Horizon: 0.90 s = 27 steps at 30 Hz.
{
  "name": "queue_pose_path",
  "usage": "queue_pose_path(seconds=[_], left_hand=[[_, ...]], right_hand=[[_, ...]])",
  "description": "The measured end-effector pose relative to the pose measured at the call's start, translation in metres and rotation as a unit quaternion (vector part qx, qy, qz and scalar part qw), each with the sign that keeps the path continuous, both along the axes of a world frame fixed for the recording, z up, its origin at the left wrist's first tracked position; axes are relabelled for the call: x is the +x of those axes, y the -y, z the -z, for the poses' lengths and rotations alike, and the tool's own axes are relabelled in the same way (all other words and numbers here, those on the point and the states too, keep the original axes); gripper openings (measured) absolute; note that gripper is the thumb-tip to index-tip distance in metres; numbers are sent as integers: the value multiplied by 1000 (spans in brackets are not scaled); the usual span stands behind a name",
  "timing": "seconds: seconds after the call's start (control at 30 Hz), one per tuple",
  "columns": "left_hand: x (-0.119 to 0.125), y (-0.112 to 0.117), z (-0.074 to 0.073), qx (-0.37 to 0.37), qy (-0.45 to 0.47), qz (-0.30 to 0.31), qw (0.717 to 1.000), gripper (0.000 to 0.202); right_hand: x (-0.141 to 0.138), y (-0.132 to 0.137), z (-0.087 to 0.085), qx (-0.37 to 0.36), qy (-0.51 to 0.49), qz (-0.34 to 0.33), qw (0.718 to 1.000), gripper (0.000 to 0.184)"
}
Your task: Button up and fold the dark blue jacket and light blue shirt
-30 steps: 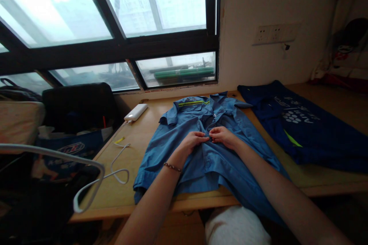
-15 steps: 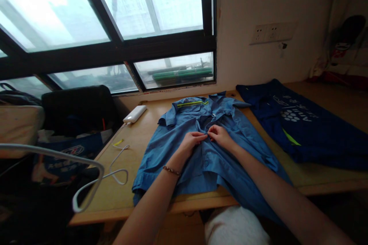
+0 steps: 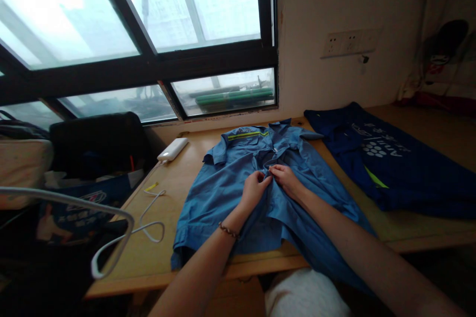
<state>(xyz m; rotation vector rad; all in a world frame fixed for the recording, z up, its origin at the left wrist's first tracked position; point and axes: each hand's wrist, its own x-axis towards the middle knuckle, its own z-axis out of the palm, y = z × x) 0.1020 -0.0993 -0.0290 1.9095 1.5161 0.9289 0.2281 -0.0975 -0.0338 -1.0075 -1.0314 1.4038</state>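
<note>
A blue work shirt (image 3: 219, 193) with a yellow-green stripe lies spread front up on the wooden table, its collar toward the wall and its lower edge hanging over the near side. At the middle of its front opening, my left hand (image 3: 256, 189) pinches the cloth edge between thumb and fingers. Close beside it, my right hand (image 3: 285, 178) grips the opposite edge, fingertips nearly touching those of the left. Whether a button sits between the fingertips is too small to make out. The front gapes above my hands, toward the collar.
A dark blue garment (image 3: 394, 163) with white print lies to the right on the table (image 3: 148, 257). Toward the left are a white power bank (image 3: 173, 149) and a looping white cable (image 3: 128, 228). Bags and a black chair back (image 3: 98, 133) stand beyond the left edge, below the window.
My left hand has turned more upright and shifted slightly right, its fingers curling closer at the shirt opening. My right hand stays at nearly the same spot. The view has shifted slightly.
</note>
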Motion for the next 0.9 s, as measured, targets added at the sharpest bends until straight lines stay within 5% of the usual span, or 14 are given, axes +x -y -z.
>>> queue_pose_path(seconds=[0.27, 0.53, 0.9], left_hand=[[4, 10, 2, 29, -72, -31, 996, 20], [4, 7, 2, 15, -24, -22, 999, 27], [6, 7, 5, 19, -30, -44, 998, 24]], right_hand=[[-2, -2, 3, 73, 149, 61, 984, 25], [-2, -2, 6, -36, 18, 85, 996, 20], [-1, -1, 5, -154, -119, 120, 973, 11]])
